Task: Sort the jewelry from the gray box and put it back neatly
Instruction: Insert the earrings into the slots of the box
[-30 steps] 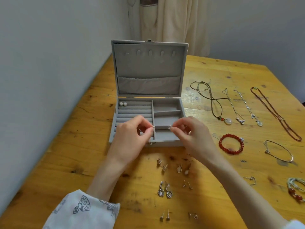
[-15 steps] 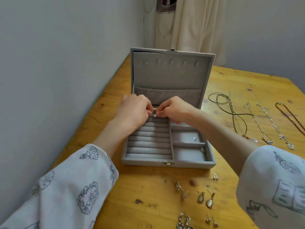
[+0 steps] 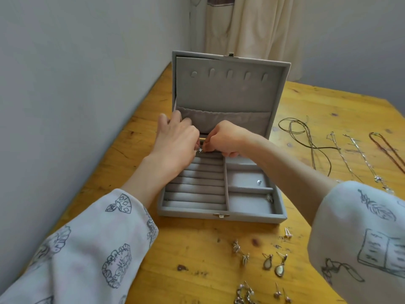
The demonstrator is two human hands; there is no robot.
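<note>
Head view, centre frame: the gray jewelry box (image 3: pixel 221 212) stands open on the wooden table (image 3: pixel 197 249), lid upright. Over the back row of its ring rolls, the left hand (image 3: pixel 177 141) and right hand (image 3: pixel 225 140) meet, fingertips pinching a small silver earring (image 3: pixel 200 150) between them. Loose earrings (image 3: pixel 274 263) lie at lower right, necklaces (image 3: pixel 311 145) at right.

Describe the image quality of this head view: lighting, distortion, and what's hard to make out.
Head view: soft, even light, no harsh glare or strong shadows; wide-angle bending tilts the wall and gray box lid; the small earring between left hand and right hand is too tiny to resolve; necklaces run off the right edge.
</note>
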